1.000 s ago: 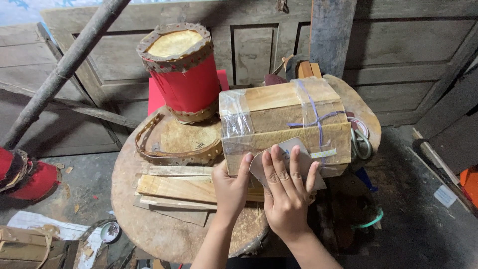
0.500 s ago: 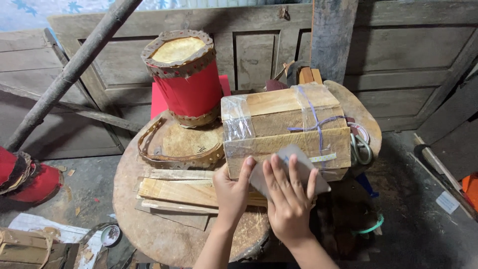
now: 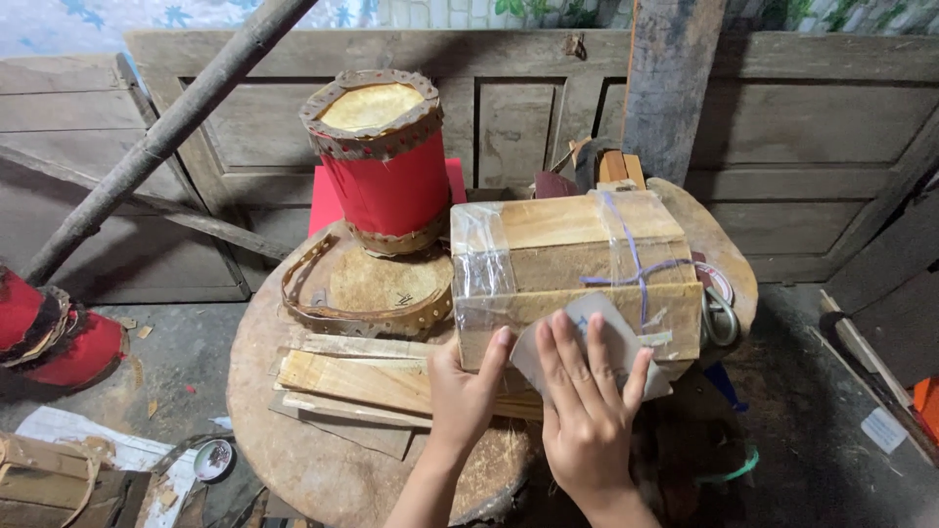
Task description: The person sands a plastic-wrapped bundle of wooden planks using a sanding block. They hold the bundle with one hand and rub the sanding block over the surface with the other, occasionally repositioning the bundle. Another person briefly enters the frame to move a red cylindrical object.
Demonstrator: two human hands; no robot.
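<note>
On round wooden table (image 3: pixel 323 460): right hand (image 3: pixel 587 416) flat, fingers spread, pressing grey sheet (image 3: pixel 587 337) against taped wood bundle (image 3: pixel 572 264); left hand (image 3: pixel 468 386) open, bracing bundle's front, gripping nothing.

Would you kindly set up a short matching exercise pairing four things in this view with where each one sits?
1. red drum
2. grey sheet
3. wooden block
4. wood strips

a. under the right hand
b. wrapped in clear tape
c. stacked flat on the round table
d. upright at the back

Pairs: 1-d, 2-a, 3-b, 4-c
</note>
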